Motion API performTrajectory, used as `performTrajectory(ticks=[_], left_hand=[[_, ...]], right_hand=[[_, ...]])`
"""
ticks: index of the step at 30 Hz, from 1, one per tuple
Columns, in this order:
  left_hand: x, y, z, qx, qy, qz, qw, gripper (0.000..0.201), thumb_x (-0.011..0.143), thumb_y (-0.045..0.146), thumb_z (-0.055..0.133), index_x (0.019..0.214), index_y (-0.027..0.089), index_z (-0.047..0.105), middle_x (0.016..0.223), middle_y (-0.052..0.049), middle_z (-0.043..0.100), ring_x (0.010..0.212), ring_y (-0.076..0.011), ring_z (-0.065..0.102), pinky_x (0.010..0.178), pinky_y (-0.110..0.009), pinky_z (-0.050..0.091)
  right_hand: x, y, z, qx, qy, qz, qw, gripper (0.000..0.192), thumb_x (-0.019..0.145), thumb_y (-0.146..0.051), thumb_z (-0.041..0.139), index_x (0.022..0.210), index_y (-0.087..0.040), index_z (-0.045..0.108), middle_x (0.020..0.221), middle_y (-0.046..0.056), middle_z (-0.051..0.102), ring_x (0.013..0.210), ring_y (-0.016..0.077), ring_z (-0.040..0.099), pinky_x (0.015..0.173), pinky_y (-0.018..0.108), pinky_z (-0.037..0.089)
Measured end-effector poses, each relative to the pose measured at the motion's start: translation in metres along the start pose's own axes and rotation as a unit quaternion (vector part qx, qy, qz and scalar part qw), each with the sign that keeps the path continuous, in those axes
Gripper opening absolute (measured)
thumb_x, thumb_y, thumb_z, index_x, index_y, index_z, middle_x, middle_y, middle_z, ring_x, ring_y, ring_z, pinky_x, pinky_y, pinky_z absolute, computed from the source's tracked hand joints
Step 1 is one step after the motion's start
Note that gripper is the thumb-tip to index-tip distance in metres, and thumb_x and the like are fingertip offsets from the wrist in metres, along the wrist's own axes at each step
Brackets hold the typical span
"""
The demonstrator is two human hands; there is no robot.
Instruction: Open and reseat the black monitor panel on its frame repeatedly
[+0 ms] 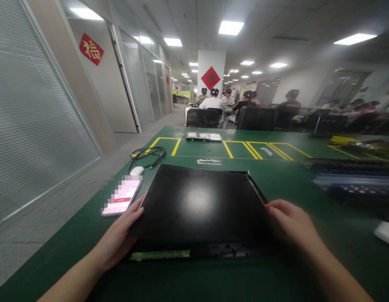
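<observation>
Over the near part of the green table (232, 277), above a black frame (219, 250), the left hand (125, 226) pinches a black panel (197, 205) by its left edge, thumb uppermost; the right hand (288, 214) pinches its right edge (some fingertips are hidden). Leftward lie a phone (122, 197), then a white mouse (137, 170).

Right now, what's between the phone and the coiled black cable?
A white rounded object, possibly a mouse, lies on the green table between the phone and the coiled black cable; the head view shows it.
</observation>
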State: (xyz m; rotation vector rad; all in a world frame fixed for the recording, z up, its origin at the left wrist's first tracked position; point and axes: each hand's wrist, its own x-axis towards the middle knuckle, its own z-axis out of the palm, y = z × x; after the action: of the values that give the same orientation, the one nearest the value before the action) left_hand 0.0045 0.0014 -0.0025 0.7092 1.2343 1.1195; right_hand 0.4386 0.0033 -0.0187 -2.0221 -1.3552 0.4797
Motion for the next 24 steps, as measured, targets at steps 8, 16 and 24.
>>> performTrajectory(ticks=[8, 16, 24], left_hand=[[0.003, -0.002, -0.004, 0.004, -0.004, 0.005, 1.0, 0.076, 0.079, 0.043, 0.075, 0.149, 0.036, 0.047, 0.13, -0.004, 0.071, 0.095, -0.0259, 0.073, 0.066, -0.028, 0.055], [0.004, -0.001, -0.006, -0.003, 0.001, 0.002, 1.0, 0.078, 0.071, 0.031, 0.083, 0.144, 0.031, 0.053, 0.117, -0.005, 0.077, 0.072, -0.0183, 0.074, 0.058, -0.023, 0.054], [0.004, -0.003, -0.008, 0.005, 0.0, -0.016, 1.0, 0.083, 0.067, 0.032, 0.084, 0.143, 0.029, 0.053, 0.116, -0.006, 0.077, 0.085, -0.0264, 0.076, 0.067, -0.029, 0.058]], right_hand=[[0.011, 0.007, -0.004, -0.08, -0.017, -0.007, 0.997, 0.034, 0.072, -0.044, 0.055, 0.087, -0.026, 0.079, 0.098, 0.006, 0.076, 0.089, 0.0272, 0.069, 0.072, 0.035, 0.05], [0.014, 0.018, 0.003, -0.13, -0.03, -0.042, 0.99, 0.037, 0.077, -0.042, 0.054, 0.092, -0.021, 0.08, 0.106, 0.013, 0.073, 0.099, 0.03, 0.068, 0.085, 0.04, 0.051], [0.014, 0.018, 0.001, -0.16, -0.04, -0.043, 0.985, 0.041, 0.08, -0.042, 0.052, 0.098, -0.017, 0.08, 0.111, 0.015, 0.073, 0.101, 0.0307, 0.068, 0.089, 0.042, 0.052]])
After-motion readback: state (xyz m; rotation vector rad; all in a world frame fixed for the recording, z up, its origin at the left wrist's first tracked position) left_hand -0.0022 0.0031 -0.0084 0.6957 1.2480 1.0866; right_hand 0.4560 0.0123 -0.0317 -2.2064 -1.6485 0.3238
